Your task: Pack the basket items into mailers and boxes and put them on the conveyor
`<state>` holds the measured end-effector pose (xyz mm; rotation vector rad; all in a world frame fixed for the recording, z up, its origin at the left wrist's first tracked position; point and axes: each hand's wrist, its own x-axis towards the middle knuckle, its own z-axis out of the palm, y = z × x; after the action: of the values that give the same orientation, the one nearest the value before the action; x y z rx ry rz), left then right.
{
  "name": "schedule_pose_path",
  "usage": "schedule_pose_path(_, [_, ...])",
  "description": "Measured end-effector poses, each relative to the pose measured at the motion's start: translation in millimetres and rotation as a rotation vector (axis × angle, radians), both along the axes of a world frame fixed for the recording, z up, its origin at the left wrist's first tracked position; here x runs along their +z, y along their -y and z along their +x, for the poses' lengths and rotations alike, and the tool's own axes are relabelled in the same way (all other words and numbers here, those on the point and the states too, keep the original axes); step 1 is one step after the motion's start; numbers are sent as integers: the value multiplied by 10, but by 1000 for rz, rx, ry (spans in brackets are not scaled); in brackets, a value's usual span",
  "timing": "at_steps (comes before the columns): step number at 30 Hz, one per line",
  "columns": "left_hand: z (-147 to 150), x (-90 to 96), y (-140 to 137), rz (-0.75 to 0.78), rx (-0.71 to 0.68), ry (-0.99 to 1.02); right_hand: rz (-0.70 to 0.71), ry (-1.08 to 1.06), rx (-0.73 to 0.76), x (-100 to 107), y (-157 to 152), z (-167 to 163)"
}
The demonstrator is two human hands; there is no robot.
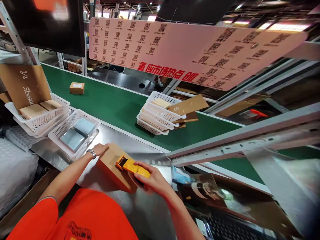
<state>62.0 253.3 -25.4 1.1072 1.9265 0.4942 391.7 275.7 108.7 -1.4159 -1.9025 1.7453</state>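
A brown cardboard box (110, 166) stands tilted on the metal table in front of my body. My left hand (101, 149), below a wrist with a metal watch, rests at the box's far left edge; its fingers are mostly hidden behind the box. In my right hand (147, 176) is a yellow tape dispenser (133, 166), fingers wrapped round it. The dispenser's head lies against the upper face of the box. Just beyond my left hand a white basket (56, 135) holds two grey-blue flat packages (72, 139).
Past the metal table (110, 133) runs a green conveyor belt (112, 106). On it are a small brown box (77, 88) and stacked white baskets (152, 128). More baskets (42, 123) with cardboard stand left. A metal beam (225, 141) and keyboard (227, 223) are at right.
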Motion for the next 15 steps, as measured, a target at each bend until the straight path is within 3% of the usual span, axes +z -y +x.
schedule_pose_path(4, [135, 110, -7, -15, -124, -17, 76, 33, 35, 180, -19, 169])
schedule_pose_path(10, [138, 150, 47, -35, -182, -58, 106, 421, 184, 542, 10, 1197])
schedule_pose_path(12, [131, 157, 43, -42, -186, -54, 38, 474, 203, 491, 50, 1374])
schedule_pose_path(15, [130, 176, 32, -43, -196, -57, -57, 409, 181, 204, 50, 1218])
